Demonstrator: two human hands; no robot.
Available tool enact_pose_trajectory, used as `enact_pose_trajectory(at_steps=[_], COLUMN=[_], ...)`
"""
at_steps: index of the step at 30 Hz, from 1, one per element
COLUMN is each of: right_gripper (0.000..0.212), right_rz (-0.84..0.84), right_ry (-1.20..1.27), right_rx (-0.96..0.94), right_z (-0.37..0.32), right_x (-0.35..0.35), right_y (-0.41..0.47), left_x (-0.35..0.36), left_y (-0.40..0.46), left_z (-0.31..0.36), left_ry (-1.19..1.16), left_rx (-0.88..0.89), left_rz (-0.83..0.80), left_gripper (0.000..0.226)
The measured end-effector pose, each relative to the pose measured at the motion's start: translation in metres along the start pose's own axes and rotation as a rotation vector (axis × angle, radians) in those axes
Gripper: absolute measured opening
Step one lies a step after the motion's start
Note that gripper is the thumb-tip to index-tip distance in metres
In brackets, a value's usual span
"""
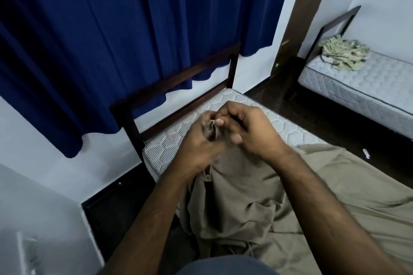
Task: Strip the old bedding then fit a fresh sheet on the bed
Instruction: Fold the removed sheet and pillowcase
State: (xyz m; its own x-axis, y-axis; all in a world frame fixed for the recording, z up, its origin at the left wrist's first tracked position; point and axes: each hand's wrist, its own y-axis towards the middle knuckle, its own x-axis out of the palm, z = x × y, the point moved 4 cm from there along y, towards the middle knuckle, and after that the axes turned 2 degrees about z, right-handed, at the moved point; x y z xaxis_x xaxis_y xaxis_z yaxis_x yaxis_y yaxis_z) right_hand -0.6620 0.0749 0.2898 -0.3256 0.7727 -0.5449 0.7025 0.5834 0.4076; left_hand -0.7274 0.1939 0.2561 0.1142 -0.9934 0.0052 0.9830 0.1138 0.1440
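Note:
A plain tan sheet (pixel 257 203) lies rumpled over the near part of the quilted grey mattress (pixel 169 143), whose far end by the dark wooden headboard (pixel 178 80) is bare. My left hand (pixel 196 149) and my right hand (pixel 250 131) meet above the mattress, both pinching a bunched corner of the tan sheet lifted off the bed. The sheet hangs from my fingers and drapes over the bed's left side.
A dark blue curtain (pixel 111 40) hangs behind the headboard. A second bed with a bare mattress (pixel 366 82) stands at the right, with a crumpled patterned cloth (pixel 344 53) on it. Dark floor (pixel 335 131) runs between the beds. A white wall is at left.

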Motion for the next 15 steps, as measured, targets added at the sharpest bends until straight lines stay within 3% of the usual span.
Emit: enact_pose_trajectory(at_steps=[2, 5, 9, 11, 13, 15], right_gripper=[0.007, 0.014, 0.031, 0.041, 0.047, 0.042], right_rz=[-0.029, 0.053, -0.033, -0.017, 0.042, 0.052], right_ry=[-0.014, 0.077, -0.139, -0.246, -0.171, -0.06], right_rx=[-0.033, -0.008, 0.048, 0.075, 0.116, 0.137], right_z=[-0.01, 0.003, 0.031, 0.038, 0.042, 0.042], right_x=[-0.001, -0.015, -0.019, -0.021, -0.025, -0.028], right_y=[0.001, 0.0, -0.011, -0.017, -0.019, -0.019], left_x=[0.003, -0.009, -0.005, -0.004, -0.005, -0.003], left_y=[0.0, 0.001, -0.002, -0.001, -0.001, -0.001], left_z=[0.0, 0.002, 0.009, 0.011, 0.013, 0.021], left_ry=[0.112, 0.103, -0.315, -0.472, -0.499, -0.442], left_rx=[-0.006, -0.056, -0.108, -0.154, -0.154, -0.114], left_rz=[-0.063, 0.201, 0.347, 0.444, 0.474, 0.398], left_gripper=[0.027, 0.044, 0.03, 0.036, 0.037, 0.041])
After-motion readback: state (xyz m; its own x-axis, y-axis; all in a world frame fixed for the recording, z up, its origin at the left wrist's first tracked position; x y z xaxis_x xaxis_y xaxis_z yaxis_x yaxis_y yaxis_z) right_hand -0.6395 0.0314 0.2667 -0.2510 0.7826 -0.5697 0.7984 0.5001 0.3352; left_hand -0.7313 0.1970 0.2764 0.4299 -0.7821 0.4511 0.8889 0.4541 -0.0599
